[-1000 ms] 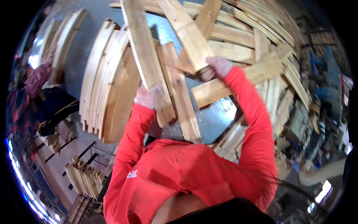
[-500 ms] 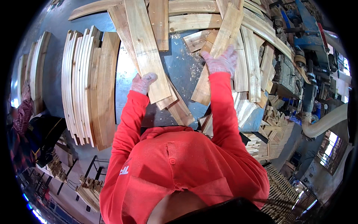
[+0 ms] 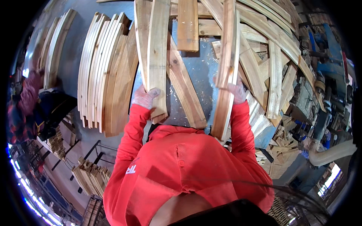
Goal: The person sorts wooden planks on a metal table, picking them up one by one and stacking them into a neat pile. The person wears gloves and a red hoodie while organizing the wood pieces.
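Note:
My left hand [image 3: 144, 98], in a pale work glove, is closed round the near part of a long light wooden board [image 3: 158, 52], its thumb on top. Another board [image 3: 141, 34] lies close along that one's left side. My right hand [image 3: 237, 92], gloved too, grips a second long wooden board [image 3: 227, 49], which stands tilted partly on edge. Between my hands a knotty board [image 3: 184, 84] lies slantwise on the blue-grey table [image 3: 201, 71]. A shorter brown board [image 3: 187, 26] lies farther off. The fingers under both held boards are partly hidden.
Upright-edged boards [image 3: 100, 71] stand in a row at left, with a smaller group [image 3: 56, 49] beyond. Another person's sleeve [image 3: 29, 92] shows at far left. Loose boards [image 3: 274, 75] lie crisscrossed at right, near blue machinery [image 3: 333, 49] and a pale hose [image 3: 332, 155].
My right hand, spread on a slanting board before, has come nearer and now grips a board tilted on edge. My left hand's board has swung straighter. The whole view has shifted.

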Demonstrator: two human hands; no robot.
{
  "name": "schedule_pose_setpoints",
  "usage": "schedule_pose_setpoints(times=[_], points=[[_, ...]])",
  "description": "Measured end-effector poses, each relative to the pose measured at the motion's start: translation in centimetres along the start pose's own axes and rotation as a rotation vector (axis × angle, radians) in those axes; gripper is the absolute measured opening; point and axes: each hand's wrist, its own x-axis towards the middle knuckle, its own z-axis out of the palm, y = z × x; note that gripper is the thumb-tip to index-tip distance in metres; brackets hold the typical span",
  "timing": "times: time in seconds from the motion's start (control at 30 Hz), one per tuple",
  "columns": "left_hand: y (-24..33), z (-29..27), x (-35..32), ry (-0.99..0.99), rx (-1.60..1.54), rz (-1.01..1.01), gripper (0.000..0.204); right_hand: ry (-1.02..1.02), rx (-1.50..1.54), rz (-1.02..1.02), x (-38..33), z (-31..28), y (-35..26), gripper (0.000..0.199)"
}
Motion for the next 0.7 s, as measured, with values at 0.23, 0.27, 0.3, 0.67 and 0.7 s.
schedule_pose_setpoints(times=[0.23, 0.27, 0.3, 0.67, 0.7], points=[[-1.1, 1.3, 4.0, -0.146, -0.233, 0.197, 0.076, -0.082, -0.061, 0.010, 1.9, 4.2, 5.0, 0.102], [-0.8, 2.2, 4.0, -0.157, -0.330, 0.047, 0.079, -0.017, -0.101, 0.067, 1.8, 5.0, 5.0, 0.102], [-1.2, 2.2, 5.4, -0.192, -0.388, 0.142, 0.079, 0.034, -0.144, 0.120, 1.9, 5.8, 4.9, 0.102], [-0.7, 0.1, 2.1, 0.207, 0.041, 0.182, 0.042, 0.473, -1.191, -0.241, 3.7, 10.9, -0.4, 0.093], [-0.2, -1.0, 1.3, 0.273, 0.118, 0.198, 0.043, 0.529, -1.319, -0.201, 5.2, 10.4, -0.7, 0.092]])
